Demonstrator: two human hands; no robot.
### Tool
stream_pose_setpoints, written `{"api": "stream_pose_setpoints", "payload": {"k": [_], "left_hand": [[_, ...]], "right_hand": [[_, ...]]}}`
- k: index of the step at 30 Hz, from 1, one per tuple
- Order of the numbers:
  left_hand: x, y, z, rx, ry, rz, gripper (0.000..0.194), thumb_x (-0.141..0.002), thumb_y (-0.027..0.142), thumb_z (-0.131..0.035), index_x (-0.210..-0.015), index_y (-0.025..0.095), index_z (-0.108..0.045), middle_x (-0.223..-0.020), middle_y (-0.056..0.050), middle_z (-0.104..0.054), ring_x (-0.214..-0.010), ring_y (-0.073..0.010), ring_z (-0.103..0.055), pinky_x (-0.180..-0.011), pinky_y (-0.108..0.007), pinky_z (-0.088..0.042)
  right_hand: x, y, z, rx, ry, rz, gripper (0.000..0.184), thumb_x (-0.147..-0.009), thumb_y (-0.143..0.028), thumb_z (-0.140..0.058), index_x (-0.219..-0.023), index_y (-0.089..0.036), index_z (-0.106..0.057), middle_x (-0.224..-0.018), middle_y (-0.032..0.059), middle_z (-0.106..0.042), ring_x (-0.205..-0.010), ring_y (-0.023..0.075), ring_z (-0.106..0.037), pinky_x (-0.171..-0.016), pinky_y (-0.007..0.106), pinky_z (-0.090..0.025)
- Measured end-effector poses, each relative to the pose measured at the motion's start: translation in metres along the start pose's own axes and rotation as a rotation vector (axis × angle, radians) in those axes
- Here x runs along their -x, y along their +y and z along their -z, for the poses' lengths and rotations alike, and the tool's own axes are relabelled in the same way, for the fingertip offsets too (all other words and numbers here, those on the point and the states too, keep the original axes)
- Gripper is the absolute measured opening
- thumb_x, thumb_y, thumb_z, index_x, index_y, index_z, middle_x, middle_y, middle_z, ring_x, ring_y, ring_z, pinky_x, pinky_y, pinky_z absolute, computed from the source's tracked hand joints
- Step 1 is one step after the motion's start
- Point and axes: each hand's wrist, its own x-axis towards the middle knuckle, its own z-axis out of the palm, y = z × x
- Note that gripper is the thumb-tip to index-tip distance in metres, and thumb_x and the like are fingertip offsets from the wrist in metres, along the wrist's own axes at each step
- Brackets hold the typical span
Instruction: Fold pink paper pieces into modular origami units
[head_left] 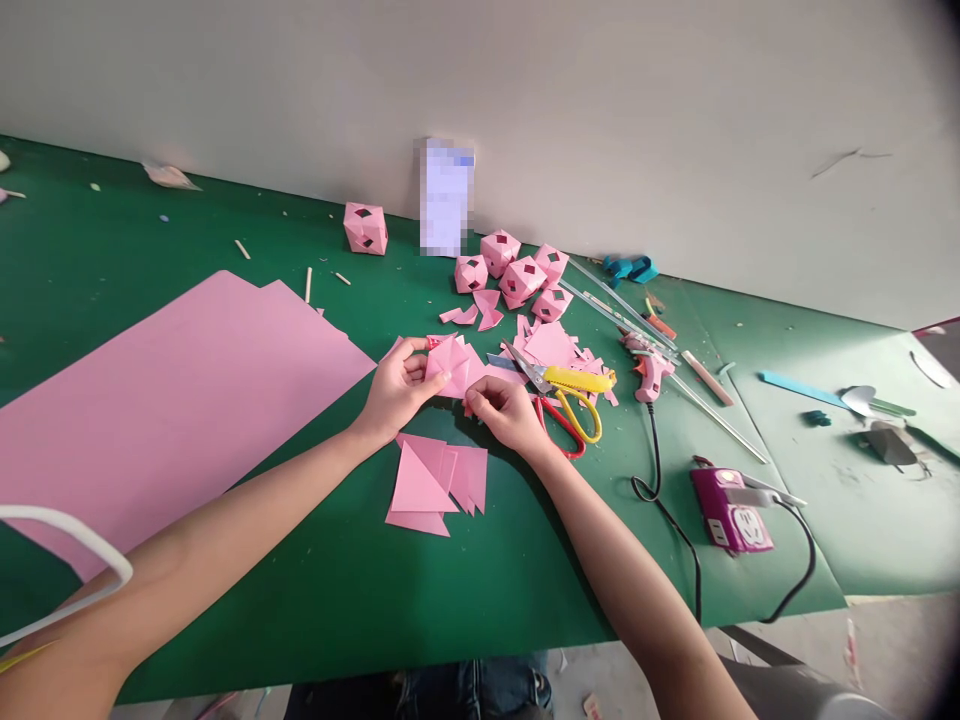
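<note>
Evidently, care with the creases matters most here. The folded pink piece is held near the middle of the worktop and serves as the dial's centre, twelve pointing to the wall. The left hand pinches it, thumb in front and fingers behind; the right hand has thumb and fingertips drawn together by its four o'clock edge, though whether paper is caught between them cannot be told. The step would go best with a light but firm pinch, corners lined up before any pressing, and no squeeze that buckles the flat faces. The scissors, at three o'clock, call for a wary right wrist.

The worktop is green, washed paler far out at three. Large pink sheets spread over it at nine, loose cut pieces lie at six, pierced paper shapes cluster at one. A glue gun lies beyond the scissors; a purple socket box sits at four. A greyish floor shows past the near edge.
</note>
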Motion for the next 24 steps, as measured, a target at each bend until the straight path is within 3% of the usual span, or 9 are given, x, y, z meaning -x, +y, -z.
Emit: {"api": "stream_pose_setpoints", "payload": {"k": [3,8,19,24], "left_hand": [[-0.0003,0.0002,0.0011,0.008,-0.011,0.006,0.052,-0.073,0.033,-0.083,-0.116,0.018,-0.059,-0.095,-0.005,-0.077,-0.087,-0.0185,-0.073,-0.081,-0.031,-0.059],[0.0008,-0.0006,0.0008,-0.014,-0.053,-0.014,0.052,-0.075,0.034,-0.082,-0.118,0.018,-0.058,-0.096,-0.005,-0.076,-0.088,-0.0203,-0.074,-0.082,-0.034,-0.060],[0.0002,0.0007,0.0001,-0.011,-0.065,0.002,0.053,-0.077,0.036,-0.082,-0.120,0.019,-0.056,-0.090,-0.003,-0.075,-0.081,-0.0178,-0.073,-0.076,-0.031,-0.059],[0.0004,-0.0002,-0.0011,-0.029,-0.115,-0.008,0.056,-0.076,0.036,-0.082,-0.121,0.020,-0.053,-0.087,0.000,-0.072,-0.078,-0.0169,-0.071,-0.074,-0.030,-0.057]], "right_hand": [[0.0010,0.0009,0.0003,0.004,-0.019,0.011,0.037,-0.097,-0.050,-0.057,-0.079,-0.019,-0.067,-0.071,0.0029,-0.070,-0.063,0.0139,-0.058,-0.061,0.027,-0.044],[0.0008,-0.0006,-0.0005,0.046,-0.001,-0.010,0.036,-0.090,-0.054,-0.068,-0.080,-0.020,-0.067,-0.071,0.0022,-0.071,-0.057,0.0123,-0.052,-0.054,0.026,-0.040],[0.0013,-0.0043,-0.0005,0.020,-0.040,-0.012,0.042,-0.090,-0.059,-0.068,-0.080,-0.018,-0.070,-0.072,0.0038,-0.073,-0.057,0.0121,-0.054,-0.054,0.026,-0.040],[0.0018,-0.0021,-0.0027,0.149,-0.051,0.006,0.038,-0.087,-0.054,-0.073,-0.076,-0.018,-0.074,-0.067,0.0020,-0.070,-0.058,0.0114,-0.052,-0.054,0.025,-0.037]]}}
